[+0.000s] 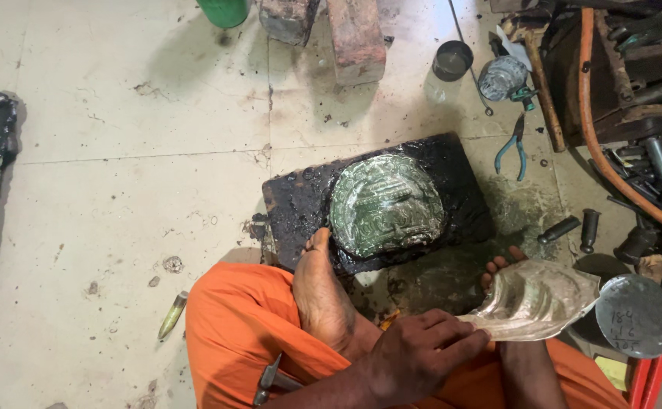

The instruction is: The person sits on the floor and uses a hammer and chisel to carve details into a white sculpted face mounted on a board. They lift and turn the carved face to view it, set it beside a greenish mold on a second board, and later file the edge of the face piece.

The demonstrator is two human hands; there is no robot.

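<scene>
Two hands (one metal sheet)

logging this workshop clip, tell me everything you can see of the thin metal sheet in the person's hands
The metal sheet is thin, pale silvery-grey with a dull shine, worked into a shallow domed shape with faint raised ridges and an uneven, ragged edge. It is held low over the lap, tilted, its rounded side up. The left hand pinches its near-left edge, fingers on top; the right hand supports the far side, with only fingertips showing past the rim. Its right tip reaches toward a round grey metal disc.
</scene>
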